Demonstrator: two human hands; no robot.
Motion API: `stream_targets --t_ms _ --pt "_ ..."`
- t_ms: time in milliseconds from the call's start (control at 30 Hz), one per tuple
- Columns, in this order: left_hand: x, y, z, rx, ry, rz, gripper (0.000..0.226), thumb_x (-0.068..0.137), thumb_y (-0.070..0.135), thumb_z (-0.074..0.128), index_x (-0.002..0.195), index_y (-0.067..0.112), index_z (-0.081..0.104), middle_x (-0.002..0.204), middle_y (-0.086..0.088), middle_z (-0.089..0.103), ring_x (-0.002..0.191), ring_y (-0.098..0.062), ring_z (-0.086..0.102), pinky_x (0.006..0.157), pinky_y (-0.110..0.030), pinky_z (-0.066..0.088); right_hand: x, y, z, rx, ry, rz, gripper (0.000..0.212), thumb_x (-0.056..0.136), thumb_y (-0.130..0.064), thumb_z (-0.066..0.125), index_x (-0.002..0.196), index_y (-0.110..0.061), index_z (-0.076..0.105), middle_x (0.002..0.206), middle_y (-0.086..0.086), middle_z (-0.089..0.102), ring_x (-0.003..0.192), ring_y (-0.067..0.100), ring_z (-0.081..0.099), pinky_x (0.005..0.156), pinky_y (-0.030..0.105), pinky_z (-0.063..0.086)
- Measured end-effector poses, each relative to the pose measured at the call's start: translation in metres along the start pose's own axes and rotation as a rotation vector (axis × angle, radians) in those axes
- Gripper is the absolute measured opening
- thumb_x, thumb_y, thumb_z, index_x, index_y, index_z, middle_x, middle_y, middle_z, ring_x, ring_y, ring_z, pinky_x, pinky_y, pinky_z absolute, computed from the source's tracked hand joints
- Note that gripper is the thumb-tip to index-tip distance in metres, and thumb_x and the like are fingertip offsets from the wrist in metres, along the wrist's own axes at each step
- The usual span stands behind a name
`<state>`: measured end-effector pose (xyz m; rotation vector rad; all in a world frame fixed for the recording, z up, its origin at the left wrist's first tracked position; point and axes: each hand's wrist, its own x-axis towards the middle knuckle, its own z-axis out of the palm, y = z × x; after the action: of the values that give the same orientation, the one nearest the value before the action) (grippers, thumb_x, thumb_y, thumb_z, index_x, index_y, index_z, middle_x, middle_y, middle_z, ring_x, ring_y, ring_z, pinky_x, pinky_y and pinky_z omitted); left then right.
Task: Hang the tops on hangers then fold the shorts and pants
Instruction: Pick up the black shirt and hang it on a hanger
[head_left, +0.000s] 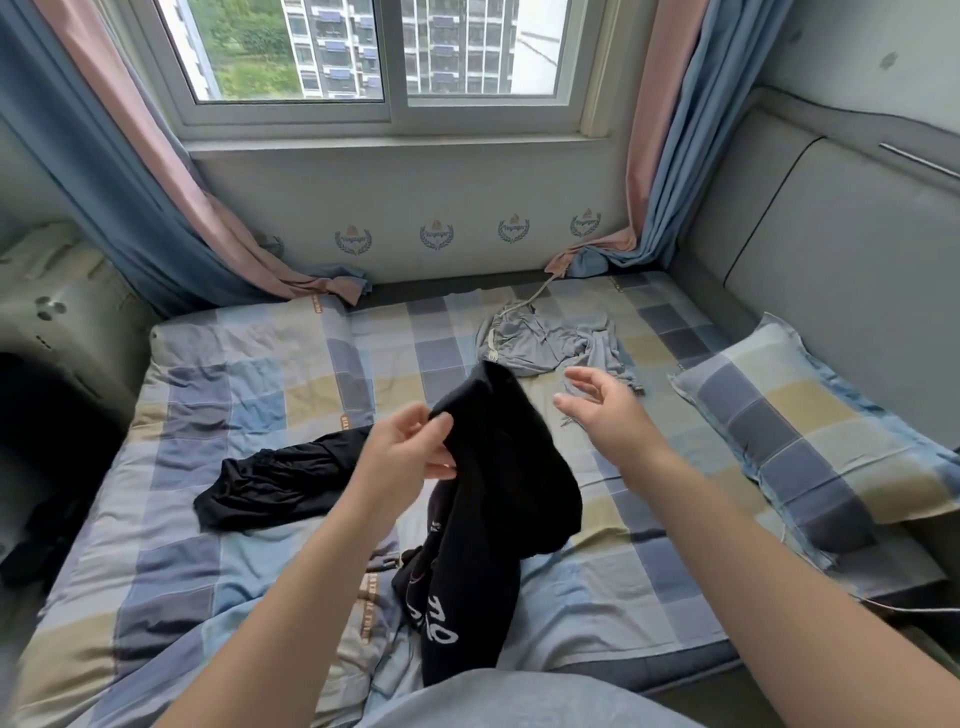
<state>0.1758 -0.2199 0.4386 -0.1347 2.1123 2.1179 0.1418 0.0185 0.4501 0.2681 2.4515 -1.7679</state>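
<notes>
- Grip looks thin: left hand (410, 457) pinches the black garment (509, 467) by one edge, right hand (597, 410) open and empty just right of it.
- Could slip and bunch up.

Both bare forearms reach forward from the bottom edge, the left arm (270, 613) rising from the lower left and the right arm (753, 545) from the lower right, drawing closer toward the middle. The left hand (410, 452) is raised with its back toward the camera, thumb and fingers (441, 423) curled together, pinching an edge of a black garment (498, 467). The right hand (602, 410) hovers near it and holds nothing, palm turned leftward, its fingers (582, 375) loosely spread and slightly bent.
</notes>
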Motion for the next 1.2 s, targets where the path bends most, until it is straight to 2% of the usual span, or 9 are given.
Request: stream_targets --t_ms 167,333,467,567,667,867,967,1067,1200 --pt "-0.003 0.037 -0.006 -0.221 0.058 0.065 0.022 0.101 0.015 0.056 0.08 0.011 0.055 0.084 -0.016 0.067 0.072 -0.025 0.072 0.059 -0.031 0.059 -0.033 0.009 0.027 0.127 -0.238 -0.139 0.011 0.093 -0.021 0.067 0.102 -0.013 0.069 0.097 0.006 0.075 0.089 0.018 0.072 0.078 0.028 0.058" --pt "-0.012 0.06 0.004 -0.296 -0.013 0.128 0.02 0.101 0.016 0.057 0.082 0.013 0.059 0.089 -0.017 0.066 0.078 -0.027 0.071 0.064 -0.031 0.058 -0.049 0.027 0.074 -0.02 -0.427 -0.154 0.043 0.075 -0.049 0.071 0.113 -0.03 0.064 0.114 -0.011 0.071 0.111 0.003 0.064 0.099 0.026 0.05" --pt "-0.013 0.068 0.005 -0.351 -0.013 0.147 0.015 0.101 0.017 0.057 0.089 0.009 0.057 0.094 -0.018 0.066 0.084 -0.029 0.073 0.067 -0.033 0.059 -0.043 0.049 0.093 -0.091 -0.374 -0.088 0.028 0.091 -0.038 0.065 0.116 -0.027 0.07 0.104 -0.013 0.074 0.1 0.001 0.068 0.094 0.029 0.054" --pt "-0.01 0.069 -0.002 -0.384 -0.015 0.164 0.015 0.098 0.02 0.06 0.091 0.006 0.059 0.097 -0.017 0.07 0.089 -0.032 0.074 0.071 -0.035 0.06 -0.034 0.068 0.091 -0.245 -0.311 -0.048 0.019 0.097 -0.033 0.06 0.095 -0.02 0.073 0.086 -0.008 0.074 0.081 0.007 0.068 0.081 0.031 0.057" --pt "-0.004 0.059 -0.013 -0.385 0.055 0.147 0.017 0.102 0.017 0.056 0.088 0.012 0.064 0.094 -0.013 0.074 0.093 -0.032 0.074 0.073 -0.034 0.06 -0.025 0.082 0.078 -0.341 -0.21 -0.054 0.038 0.098 -0.031 0.06 0.069 -0.007 0.055 0.062 0.002 0.056 0.058 0.016 0.05 0.061 0.036 0.042" --pt "0.012 0.023 -0.025 -0.345 0.252 0.0 0.015 0.104 0.023 0.054 0.095 0.011 0.058 0.096 -0.008 0.073 0.093 -0.024 0.075 0.071 -0.029 0.06 -0.006 0.086 0.04 -0.443 -0.185 -0.097 0.042 0.095 -0.031 0.065 0.063 -0.007 0.051 0.049 -0.008 0.044 0.049 0.009 0.039 0.054 0.033 0.032" --pt "0.017 0.012 -0.029 -0.329 0.289 -0.063 0.017 0.104 0.024 0.053 0.101 0.009 0.06 0.102 -0.006 0.075 0.096 -0.019 0.074 0.073 -0.029 0.059 0.0 0.072 0.027 -0.37 -0.212 -0.106 0.042 0.095 -0.032 0.065 0.069 -0.002 0.053 0.049 -0.002 0.046 0.046 0.017 0.047 0.051 0.035 0.039" --pt "0.017 0.005 -0.027 -0.185 0.197 -0.141 0.014 0.101 0.024 0.058 0.107 0.017 0.068 0.104 0.002 0.077 0.098 -0.017 0.073 0.08 -0.032 0.056 0.002 0.048 0.018 -0.193 -0.203 -0.095 0.041 0.099 -0.029 0.061 0.074 0.002 0.054 0.048 0.001 0.054 0.045 0.02 0.06 0.044 0.031 0.051" --pt "0.005 -0.007 -0.003 0.108 -0.104 -0.26 0.014 0.095 0.03 0.067 0.107 0.022 0.07 0.106 0.002 0.077 0.094 -0.015 0.074 0.079 -0.031 0.056 -0.003 0.008 0.02 0.036 -0.193 -0.078 0.032 0.101 -0.025 0.059 0.072 -0.01 0.061 0.054 0.002 0.059 0.048 0.016 0.062 0.043 0.026 0.051"
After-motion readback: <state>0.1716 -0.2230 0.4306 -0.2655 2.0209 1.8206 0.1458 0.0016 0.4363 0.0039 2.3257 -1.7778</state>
